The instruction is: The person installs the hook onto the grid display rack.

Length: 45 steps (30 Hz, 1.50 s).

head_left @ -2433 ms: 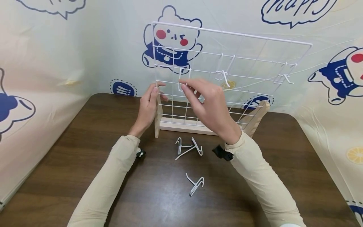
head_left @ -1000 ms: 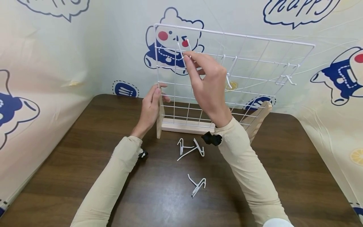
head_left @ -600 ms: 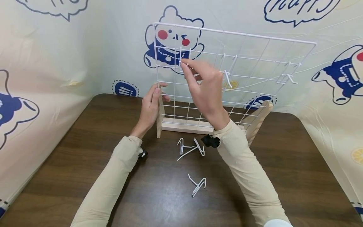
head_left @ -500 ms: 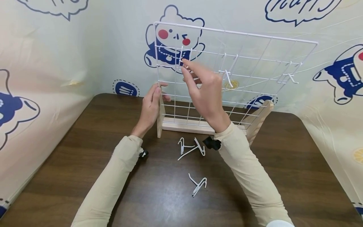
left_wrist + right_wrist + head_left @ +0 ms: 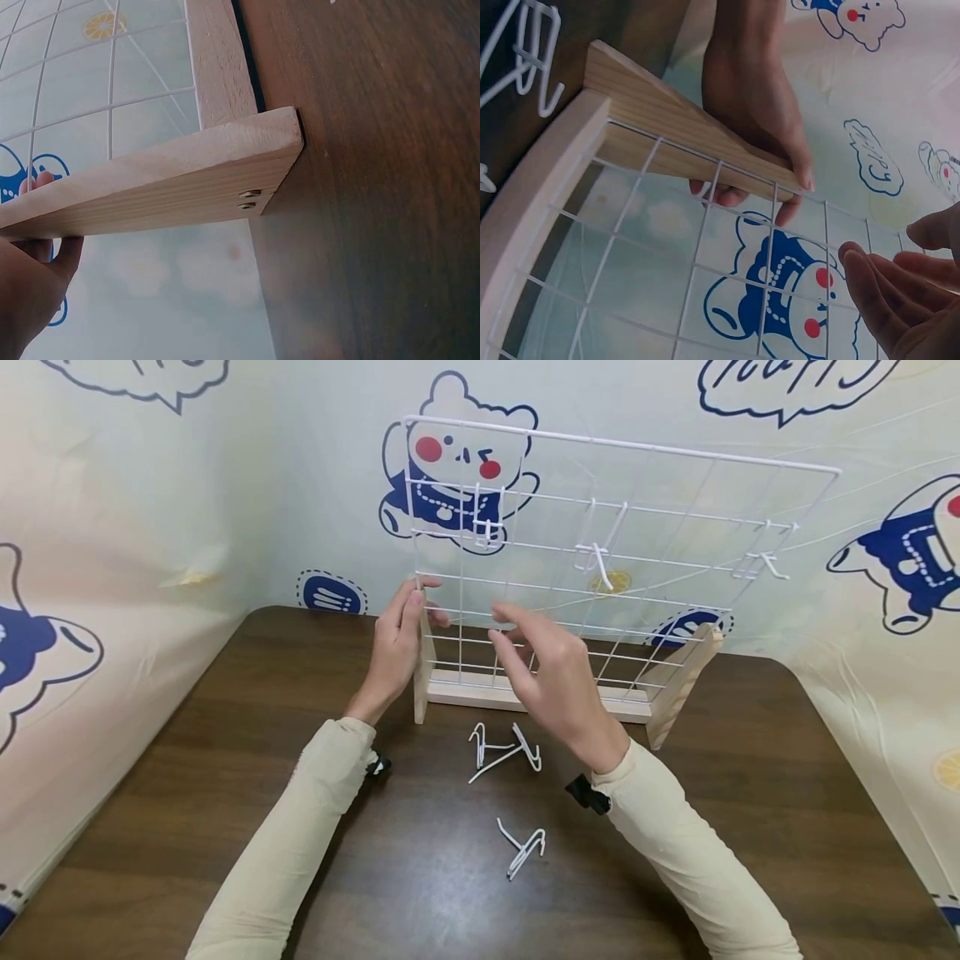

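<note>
My left hand point(image 5: 396, 639) grips the left wooden upright point(image 5: 157, 187) of a stand that holds a white wire grid rack point(image 5: 622, 444). In the right wrist view its thumb and fingertips wrap the upright's edge. My right hand point(image 5: 558, 672) hovers before the lower grid, thumb and fingers apart, holding nothing. Above it a white wire hook point(image 5: 488, 532) hangs on the grid's upper left. Another hook point(image 5: 601, 564) hangs near the middle, and a third hook point(image 5: 767, 562) at the right side.
Two loose white hooks point(image 5: 528, 748) lie against each other on the brown table point(image 5: 405, 860), before the stand's wooden base bar point(image 5: 480, 697). A single hook point(image 5: 521, 850) lies nearer. The right wooden upright point(image 5: 684, 685) leans back. Patterned cloth hangs behind.
My right hand lifted the left hook from a lower place on the grid, hung it higher, let go and dropped down. The left hand stayed on the upright.
</note>
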Motion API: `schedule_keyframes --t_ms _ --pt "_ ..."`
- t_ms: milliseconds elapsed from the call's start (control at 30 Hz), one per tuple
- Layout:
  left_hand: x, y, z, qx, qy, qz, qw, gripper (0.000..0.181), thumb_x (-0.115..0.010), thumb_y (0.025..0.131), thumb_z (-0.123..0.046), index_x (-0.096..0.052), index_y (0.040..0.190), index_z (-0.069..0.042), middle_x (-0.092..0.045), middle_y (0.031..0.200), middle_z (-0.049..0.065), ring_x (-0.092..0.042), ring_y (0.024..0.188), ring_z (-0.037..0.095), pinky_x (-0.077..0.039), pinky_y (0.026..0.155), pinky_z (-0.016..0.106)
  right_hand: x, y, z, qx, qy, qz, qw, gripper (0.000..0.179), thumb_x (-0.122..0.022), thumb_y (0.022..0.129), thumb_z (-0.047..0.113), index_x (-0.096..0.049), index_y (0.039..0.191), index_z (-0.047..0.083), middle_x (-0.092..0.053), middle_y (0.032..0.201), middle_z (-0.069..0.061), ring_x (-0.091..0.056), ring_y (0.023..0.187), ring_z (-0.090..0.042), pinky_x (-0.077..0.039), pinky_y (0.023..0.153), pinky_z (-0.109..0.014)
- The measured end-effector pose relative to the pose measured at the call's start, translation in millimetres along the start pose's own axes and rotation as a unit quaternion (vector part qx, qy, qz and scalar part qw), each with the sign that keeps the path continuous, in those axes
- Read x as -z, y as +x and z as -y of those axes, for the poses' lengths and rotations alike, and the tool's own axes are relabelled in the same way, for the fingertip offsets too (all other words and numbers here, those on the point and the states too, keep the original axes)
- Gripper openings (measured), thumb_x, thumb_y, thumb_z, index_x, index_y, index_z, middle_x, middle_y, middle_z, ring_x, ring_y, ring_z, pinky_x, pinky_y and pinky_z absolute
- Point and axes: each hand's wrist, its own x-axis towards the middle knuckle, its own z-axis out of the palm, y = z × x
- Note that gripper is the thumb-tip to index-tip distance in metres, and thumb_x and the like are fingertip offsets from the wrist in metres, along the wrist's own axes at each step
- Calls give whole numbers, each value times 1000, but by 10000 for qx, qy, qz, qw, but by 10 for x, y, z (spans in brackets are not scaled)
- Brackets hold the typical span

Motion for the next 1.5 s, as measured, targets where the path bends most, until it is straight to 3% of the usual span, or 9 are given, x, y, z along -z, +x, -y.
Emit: schedule_keyframes --t_ms 167,533,767,1033,1267,1500 --pt "0 -2 13 -31 -32 18 10000 37 -33 110 -18 -52 131 5 -63 95 35 -63 92 47 -45 92 60 12 -130 17 -30 71 144 9999 23 -64 96 7 -68 117 -1 -73 102 -11 -67 75 -14 -54 68 -30" --pt "-13 6 5 -62 11 10 10000 37 -32 109 -17 -53 131 4 -63 95 35 -63 92 47 -46 92 57 72 -332 75 -16 61 660 9978 22 -61 97 8 -69 116 1 -73 107 -9 -67 84 -11 -53 70 -25" --pt "-16 7 18 -66 -55 -4 10000 36 -33 109 -17 -52 131 5 -62 94 36 -62 91 49 -46 91 58 78 -482 55 41 188 889 9958 17 -61 95 4 -72 109 2 -73 95 -5 -63 75 -9 -53 66 -26" --pt "-19 7 53 -60 -143 -9 9999 37 -32 109 -18 -52 132 4 -61 94 37 -61 92 50 -46 91 60 59 -691 10 24 326 1433 9891 13 -63 94 2 -74 100 6 -72 87 1 -56 66 -3 -50 59 -23" --pt "-20 0 50 -42 -136 -14 9999 37 -32 109 -19 -52 132 4 -61 94 36 -62 92 48 -46 92 55 27 -879 16 -248 257 2263 9734 11 -64 95 7 -74 96 9 -71 85 5 -54 65 0 -48 62 -19" --pt "-22 6 46 -69 -128 -40 9999 38 -32 109 -18 -51 132 5 -61 93 37 -61 91 48 -46 90 54 27 -997 13 -686 248 3463 9353 10 -65 96 16 -74 91 13 -67 79 12 -51 62 3 -47 62 -18"
